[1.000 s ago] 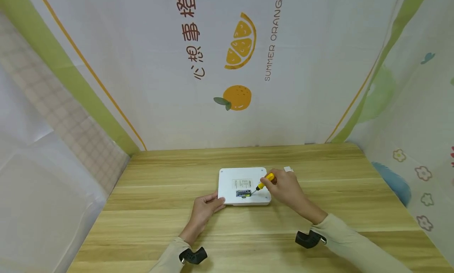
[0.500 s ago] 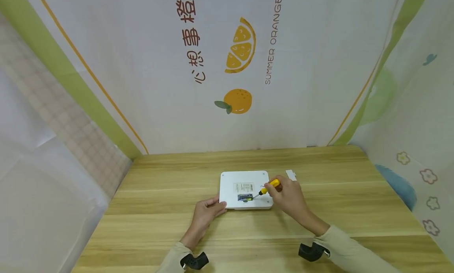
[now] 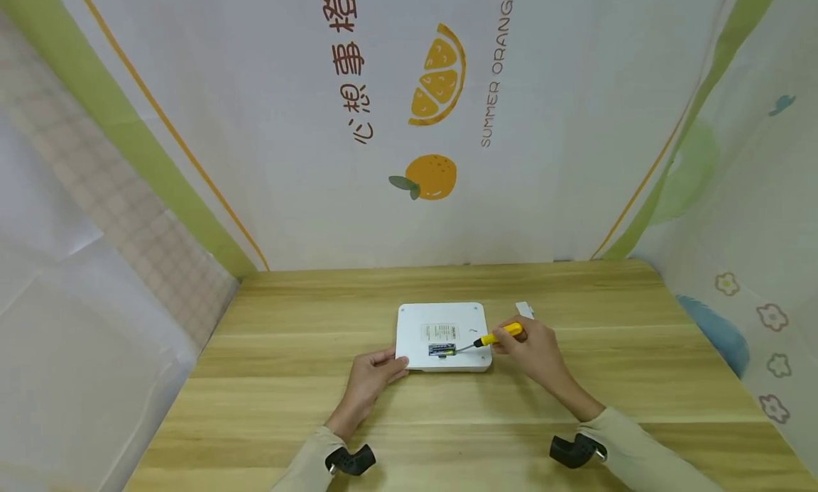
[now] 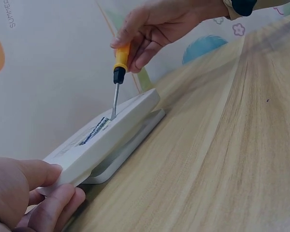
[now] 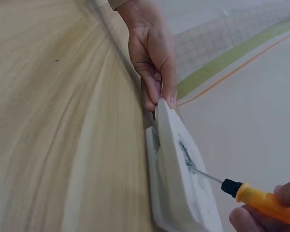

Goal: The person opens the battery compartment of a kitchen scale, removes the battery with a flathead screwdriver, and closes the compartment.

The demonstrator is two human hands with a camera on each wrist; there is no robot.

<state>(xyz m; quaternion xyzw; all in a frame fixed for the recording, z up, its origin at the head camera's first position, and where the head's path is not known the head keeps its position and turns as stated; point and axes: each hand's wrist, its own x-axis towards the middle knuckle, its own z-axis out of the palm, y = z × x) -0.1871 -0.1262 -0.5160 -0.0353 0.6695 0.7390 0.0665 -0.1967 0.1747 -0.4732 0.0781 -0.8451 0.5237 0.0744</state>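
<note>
A flat white device [image 3: 441,318] with rounded corners lies with its label side up on the wooden table, its battery slot uncovered. Dark batteries [image 3: 442,350] sit in that slot. My left hand [image 3: 371,382] pinches the near left corner, thumb on top and fingers underneath, as the left wrist view shows. In my right hand [image 3: 533,353] is a yellow-handled screwdriver [image 3: 501,334], gripped by the handle. Its metal tip reaches the right end of the battery slot. From the right wrist view, the screwdriver [image 5: 261,199] slants down onto the device [image 5: 179,169].
A small white cover piece [image 3: 525,309] lies on the table [image 3: 307,314] just beyond my right hand. Behind the table hangs a white curtain [image 3: 511,215] printed with oranges. Black wrist mounts [image 3: 569,451] sit on both sleeves.
My right hand has shifted right and the screwdriver leans flatter, its tip still at the slot's right end. The cover piece shows more fully. My left hand keeps its hold on the corner.
</note>
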